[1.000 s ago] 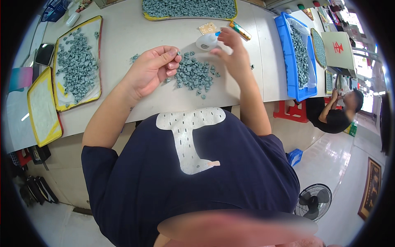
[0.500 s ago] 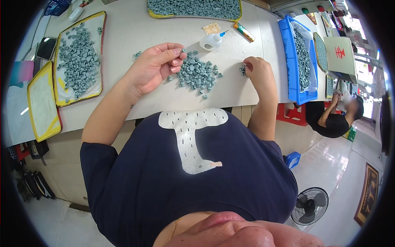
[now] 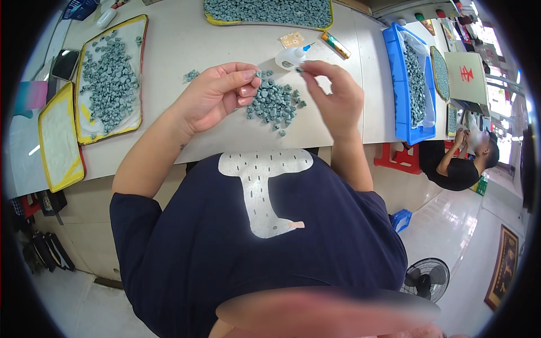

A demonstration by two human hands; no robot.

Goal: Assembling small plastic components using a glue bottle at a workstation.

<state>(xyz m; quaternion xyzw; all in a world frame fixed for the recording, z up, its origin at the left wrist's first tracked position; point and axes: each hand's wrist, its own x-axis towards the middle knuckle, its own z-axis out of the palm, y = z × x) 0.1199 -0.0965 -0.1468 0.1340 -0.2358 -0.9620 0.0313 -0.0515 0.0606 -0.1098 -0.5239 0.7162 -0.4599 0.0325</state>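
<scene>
A loose pile of small grey-green stone-like pieces [image 3: 273, 104] lies on the table in front of me. At its upper left, my left hand [image 3: 220, 93] is closed, pinching one such piece [image 3: 258, 74] between thumb and forefinger. My right hand [image 3: 338, 93] hovers at the pile's upper right, thumb and forefinger pinched on a small dark piece [image 3: 299, 70]. Just behind those fingertips stands a white squeeze bottle [image 3: 287, 57] with a blue tip. A few more pieces [image 3: 191, 74] sit behind my left hand.
Yellow-rimmed trays of similar pieces stand at the left [image 3: 110, 79] and far side [image 3: 267, 11]. A blue bin [image 3: 403, 84] is on the right. A green-orange tube [image 3: 336, 45] and patterned card [image 3: 292, 39] lie beyond the bottle. Another person [image 3: 459, 163] sits far right.
My right hand has risen leftward from a little cluster on the table's right to beside the bottle, now with a piece in its fingertips. My left hand has shifted slightly right.
</scene>
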